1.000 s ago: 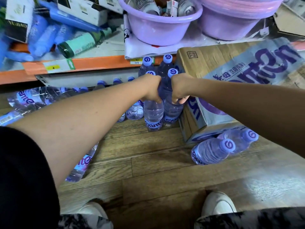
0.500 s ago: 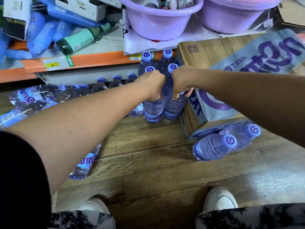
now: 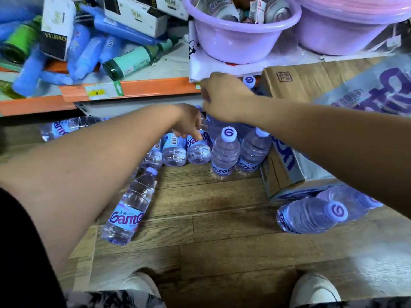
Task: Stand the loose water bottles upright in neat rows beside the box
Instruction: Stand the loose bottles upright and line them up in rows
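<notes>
Head view: two clear plastic water bottles with purple caps stood upright against the left side of the brown cardboard box. Just left, the left hand touched a lying bottle with loose fingers. The right hand was farther back, and what its curled fingers held could not be told.

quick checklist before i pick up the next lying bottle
1. front upright bottles beside the box: ok
2. left hand touches a lying bottle: ok, grip cannot tell
3. right hand off the back row: cannot tell
4. floor spot left of the front pair free: not ok, other lying bottles fill it
5. all bottles upright: not ok, loose bottle and bottle pair lie flat
</notes>
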Demonstrator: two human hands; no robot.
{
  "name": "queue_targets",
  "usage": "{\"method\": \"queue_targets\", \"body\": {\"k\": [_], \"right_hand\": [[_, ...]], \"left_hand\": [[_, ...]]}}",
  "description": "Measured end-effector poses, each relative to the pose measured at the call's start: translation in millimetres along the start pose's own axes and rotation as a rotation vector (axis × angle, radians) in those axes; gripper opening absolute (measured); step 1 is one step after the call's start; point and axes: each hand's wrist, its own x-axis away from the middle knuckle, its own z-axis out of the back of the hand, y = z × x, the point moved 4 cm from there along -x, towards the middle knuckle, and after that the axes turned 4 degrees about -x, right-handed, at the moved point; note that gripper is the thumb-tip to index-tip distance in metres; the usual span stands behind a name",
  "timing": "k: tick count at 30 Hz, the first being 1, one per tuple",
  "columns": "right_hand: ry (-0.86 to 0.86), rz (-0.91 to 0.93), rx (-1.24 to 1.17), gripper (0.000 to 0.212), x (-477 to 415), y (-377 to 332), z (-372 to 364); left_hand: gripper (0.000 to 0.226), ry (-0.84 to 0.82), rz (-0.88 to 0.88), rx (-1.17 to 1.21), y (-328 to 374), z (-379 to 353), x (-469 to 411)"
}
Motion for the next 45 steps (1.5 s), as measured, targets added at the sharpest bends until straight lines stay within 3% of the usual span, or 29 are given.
{"method": "queue_targets", "body": {"k": [5,13,20,27,31,36,42,45], "right_hand": [[-0.152,0.057,-0.008,0.032,-14.9,-24.3,-44.0],[-0.517,-0.14,0.092,0.066,-55.4,-21.4,-106.1],[-0.655,-0.163,0.22,0.057,-101.1,-14.4,-146.2],[-0.609,-0.273,0.199,0.057,-129.4,-5.1,-156.1],[-0.521,-0.486,0.063,0.078,-140.1,8.2,-170.8],[-0.506,-0.589,-0.072,0.094,-147.2,13.4,-173.1],[-0.387,-0.56,-0.05,0.092,-143.9,13.6,-165.7],[-0.333,-0.546,-0.073,0.087,-139.8,8.1,-158.4]], "left_hand": [[0.043,0.133,0.145,-0.187,-44.9,-0.1,-3.2],[0.068,0.156,0.186,-0.051,-91.9,-28.7,-35.0],[0.074,0.121,0.228,0.026,-111.7,-52.0,-64.2],[0.068,0.152,0.211,0.078,-109.6,-62.2,-100.3],[0.072,0.229,0.219,0.194,-109.5,-63.1,-119.0],[0.049,0.298,0.328,0.324,-111.1,-52.0,-119.9],[0.044,0.236,0.376,0.501,-125.6,-43.0,-120.3],[0.029,0.169,0.331,0.655,-131.5,-44.5,-111.4]]}}
